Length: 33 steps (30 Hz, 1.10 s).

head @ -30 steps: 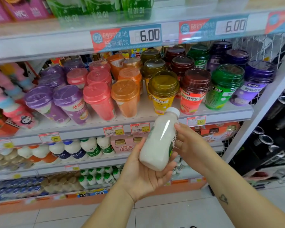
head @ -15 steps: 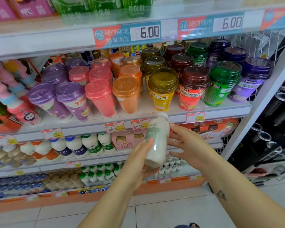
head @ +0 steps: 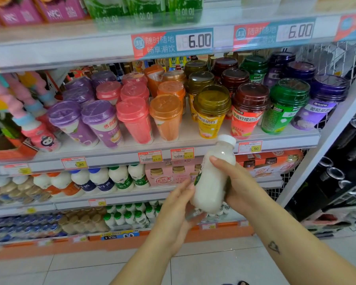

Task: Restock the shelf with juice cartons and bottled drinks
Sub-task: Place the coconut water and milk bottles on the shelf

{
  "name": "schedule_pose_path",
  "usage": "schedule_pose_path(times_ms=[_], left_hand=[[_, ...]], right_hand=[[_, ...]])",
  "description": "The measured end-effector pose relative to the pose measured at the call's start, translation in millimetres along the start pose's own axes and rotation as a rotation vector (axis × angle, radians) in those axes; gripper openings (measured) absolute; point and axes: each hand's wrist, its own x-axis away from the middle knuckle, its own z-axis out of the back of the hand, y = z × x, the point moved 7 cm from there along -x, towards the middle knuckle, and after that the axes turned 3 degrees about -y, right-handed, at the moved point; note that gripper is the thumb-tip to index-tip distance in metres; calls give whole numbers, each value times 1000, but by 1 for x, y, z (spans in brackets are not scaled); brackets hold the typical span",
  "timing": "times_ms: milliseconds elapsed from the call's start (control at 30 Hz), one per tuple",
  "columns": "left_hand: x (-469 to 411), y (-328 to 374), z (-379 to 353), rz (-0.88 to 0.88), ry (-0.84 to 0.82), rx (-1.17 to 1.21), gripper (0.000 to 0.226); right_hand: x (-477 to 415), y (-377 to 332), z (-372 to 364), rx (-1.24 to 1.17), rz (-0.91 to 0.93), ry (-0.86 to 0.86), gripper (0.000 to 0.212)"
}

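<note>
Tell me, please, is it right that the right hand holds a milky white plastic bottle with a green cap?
Not quite: the head view shows the right hand holding a milky white plastic bottle with a white cap, not a green one.

bottle (head: 212, 182) — label turned away, only a green sliver shows; unreadable | right hand (head: 243, 188) fingers hidden behind bottle | left hand (head: 173, 219) blurred; contact with bottle unclear | top-shelf cartons (head: 60, 11) cut by upper edge | lower-left bottles (head: 19, 225) blurred; price tags (head: 150, 156) — print too small
</note>
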Motion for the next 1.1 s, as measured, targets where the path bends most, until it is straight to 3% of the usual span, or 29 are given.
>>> schedule_pose_path(times_ms=[67, 133, 233, 333, 433, 567, 667, 800, 933, 1100], left_hand=[[5, -13, -7, 183, -70, 85, 54], [8, -15, -14, 246, -130, 147, 53], [-1, -2, -7, 59, -50, 68, 47], [-4, 20, 3, -204, 77, -363, 45], [2, 33, -1, -412, 116, -719, 57], [4, 31, -8, -436, 38, -819, 57], [2, 31, -12, -419, -16, -817, 54], [-6, 26, -8, -360, -45, -724, 55], [-6, 21, -2, -268, -103, -477, 39], [-6, 38, -22, -194, -162, -271, 41]], right_hand=[[2, 2, -1, -77, -16, -33, 50], [2, 1, -1, -115, -2, -68, 56], [1, -5, 1, -58, 33, -82, 59], [0, -3, 9, -54, -2, -20, 54], [5, 15, 17, -223, -124, 58, 39], [15, 37, 22, -471, -309, 102, 49], [19, 50, 24, -592, -421, 81, 61], [19, 52, 26, -623, -442, 66, 56], [13, 33, 35, -507, -303, 90, 56], [8, -15, 35, -304, -88, 24, 53]])
